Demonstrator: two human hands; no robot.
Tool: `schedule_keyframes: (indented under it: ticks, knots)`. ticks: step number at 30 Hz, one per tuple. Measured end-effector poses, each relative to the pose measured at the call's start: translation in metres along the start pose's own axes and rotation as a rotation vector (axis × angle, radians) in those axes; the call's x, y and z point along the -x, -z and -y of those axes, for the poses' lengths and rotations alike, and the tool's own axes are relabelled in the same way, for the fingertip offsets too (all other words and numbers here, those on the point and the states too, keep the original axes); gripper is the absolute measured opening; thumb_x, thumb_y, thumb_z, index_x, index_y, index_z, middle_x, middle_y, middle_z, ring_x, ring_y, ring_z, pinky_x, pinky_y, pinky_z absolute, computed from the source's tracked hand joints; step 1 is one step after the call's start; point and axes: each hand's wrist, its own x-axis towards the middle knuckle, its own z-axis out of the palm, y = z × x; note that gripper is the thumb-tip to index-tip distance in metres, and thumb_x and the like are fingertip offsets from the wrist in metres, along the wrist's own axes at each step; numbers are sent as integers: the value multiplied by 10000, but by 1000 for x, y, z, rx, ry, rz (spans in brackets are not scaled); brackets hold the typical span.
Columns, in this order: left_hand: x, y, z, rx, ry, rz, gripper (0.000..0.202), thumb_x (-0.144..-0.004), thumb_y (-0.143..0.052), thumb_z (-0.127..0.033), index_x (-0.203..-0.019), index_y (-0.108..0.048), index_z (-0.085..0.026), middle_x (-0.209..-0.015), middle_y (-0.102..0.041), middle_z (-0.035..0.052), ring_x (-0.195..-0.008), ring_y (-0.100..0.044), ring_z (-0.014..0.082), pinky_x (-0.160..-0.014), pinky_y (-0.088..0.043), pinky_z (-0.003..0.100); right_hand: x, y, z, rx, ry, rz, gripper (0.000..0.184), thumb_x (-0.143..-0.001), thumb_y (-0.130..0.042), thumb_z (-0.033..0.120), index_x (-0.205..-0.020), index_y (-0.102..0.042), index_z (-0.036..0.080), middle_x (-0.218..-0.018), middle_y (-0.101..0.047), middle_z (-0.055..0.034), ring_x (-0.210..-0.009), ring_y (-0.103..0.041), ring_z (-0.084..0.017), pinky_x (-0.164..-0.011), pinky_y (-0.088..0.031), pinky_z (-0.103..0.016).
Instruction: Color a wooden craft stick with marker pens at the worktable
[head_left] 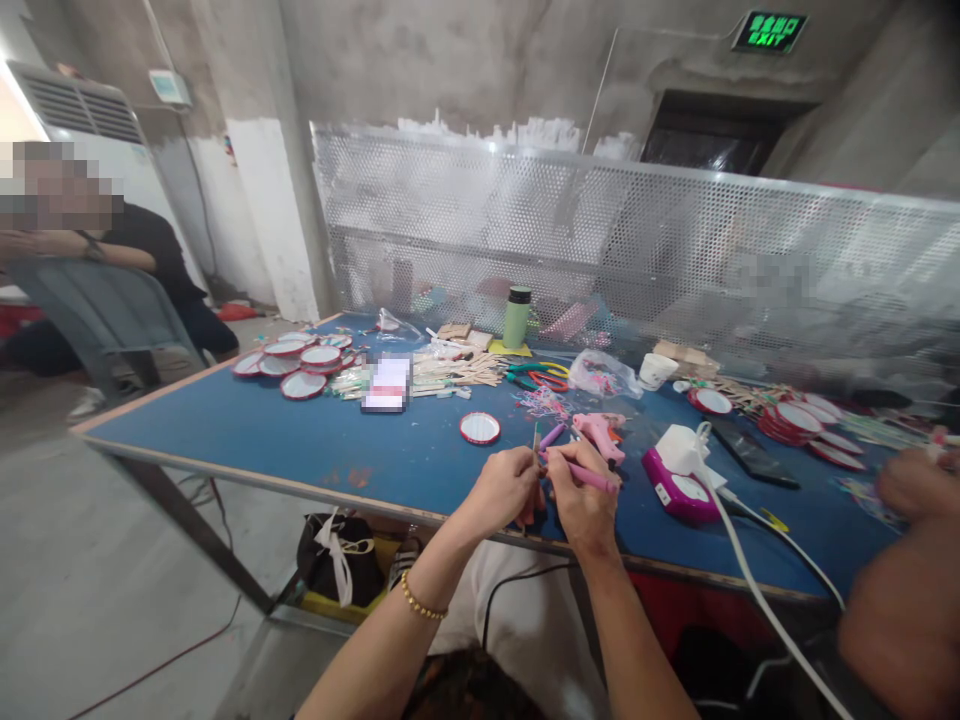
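Note:
My right hand (583,505) is closed round a pink marker pen (592,476), its front end pointing left toward my other hand. My left hand (504,490) is closed on a thin stick (536,438) that stands up from the fingers with a greenish tip. Both hands meet just above the table's front edge. Right behind them lies a purple pen-like piece (553,434). A pink glue gun (600,436) rests beyond my right hand. One round red-rimmed lid (480,428) with a pale inside sits behind my left hand.
Stacks of similar lids (304,358) lie at the left of the blue table (225,430), beside a lit phone (387,384) and wooden sticks. Pliers (547,376), a green bottle (517,318) and a purple power strip (679,488) with cables stand around. Another person's arm (911,560) reaches in at right.

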Motion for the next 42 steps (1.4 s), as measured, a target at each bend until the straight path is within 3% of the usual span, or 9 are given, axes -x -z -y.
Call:
schedule_keyframes:
  ticks: [42]
  knots:
    - [0, -1, 0, 7, 10, -3, 230, -872, -428, -253, -661, -495, -193, -458, -514, -35, -356, -496, 110, -369, -388, 200, 1, 0, 2, 6, 23, 7, 245, -896, -554, 254, -656, -579, 211, -604, -611, 19, -544, -551, -137, -555, -446, -252]
